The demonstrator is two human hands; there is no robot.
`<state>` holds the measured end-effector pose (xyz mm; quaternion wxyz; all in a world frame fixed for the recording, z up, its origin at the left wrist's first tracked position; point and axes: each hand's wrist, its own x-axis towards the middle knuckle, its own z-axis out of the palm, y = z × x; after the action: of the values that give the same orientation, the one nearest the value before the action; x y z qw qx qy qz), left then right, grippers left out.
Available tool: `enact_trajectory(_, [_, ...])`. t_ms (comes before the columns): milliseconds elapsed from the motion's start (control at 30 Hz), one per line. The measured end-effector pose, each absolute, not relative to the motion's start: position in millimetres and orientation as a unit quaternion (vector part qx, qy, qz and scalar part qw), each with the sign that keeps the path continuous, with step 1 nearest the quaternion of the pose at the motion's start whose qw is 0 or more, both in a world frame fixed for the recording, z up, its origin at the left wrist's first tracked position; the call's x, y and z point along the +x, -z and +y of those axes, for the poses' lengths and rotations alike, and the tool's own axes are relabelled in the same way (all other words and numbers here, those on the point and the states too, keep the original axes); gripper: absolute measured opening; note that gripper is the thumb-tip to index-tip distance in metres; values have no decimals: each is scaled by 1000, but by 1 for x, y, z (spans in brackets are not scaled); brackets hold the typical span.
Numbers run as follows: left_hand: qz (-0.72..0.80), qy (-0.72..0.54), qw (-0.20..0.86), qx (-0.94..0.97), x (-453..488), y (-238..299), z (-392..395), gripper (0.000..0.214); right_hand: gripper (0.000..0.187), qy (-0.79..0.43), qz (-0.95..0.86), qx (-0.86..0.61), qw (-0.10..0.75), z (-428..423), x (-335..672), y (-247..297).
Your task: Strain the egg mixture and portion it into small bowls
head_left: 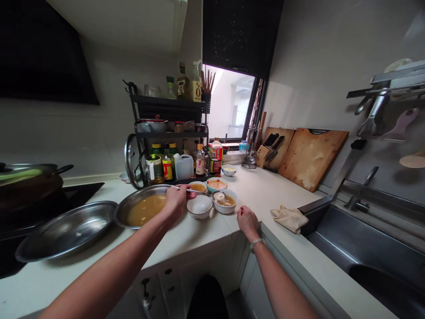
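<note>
My left hand (178,199) is closed round the handle of a metal ladle (218,196). The ladle's round head is at the left rim of a white bowl (229,208) that holds brownish broth with pale bits in it. Below the handle sits a white bowl (199,207) with nothing visible inside. Left of my hand is a wide steel basin (121,215) of cloudy yellowish broth, partly hidden by my forearm. My right hand (247,220) rests as a loose fist at the counter's edge, just right of the broth bowl, with nothing visible in it.
Behind stand bowls of orange liquid (217,184) and a bottle rack (169,135). A steel dish (69,232) lies left, near the stove pot (29,186). At right are a folded cloth (289,219), the sink (358,248), a knife block (264,155) and cutting boards (312,155).
</note>
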<state>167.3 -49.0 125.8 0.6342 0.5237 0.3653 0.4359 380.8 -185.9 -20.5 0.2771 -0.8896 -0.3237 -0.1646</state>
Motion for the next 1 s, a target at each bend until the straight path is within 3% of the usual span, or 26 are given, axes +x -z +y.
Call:
enact_trajectory(467, [400, -539, 567, 477, 39, -148, -11, 15, 22, 151, -336, -881, 298, -188, 380, 16])
enact_trajectory(667, [411, -495, 382, 663, -6, -123, -5, 24, 22, 147, -340, -860, 351, -195, 381, 13])
enact_trajectory(833, [355, -423, 236, 800, -18, -111, -16, 32, 24, 226, -363, -755, 497, -203, 360, -6])
enact_trajectory(1000, [246, -399, 76, 880, -12, -112, -27, 31, 20, 213, -503, -663, 512, -186, 292, -44])
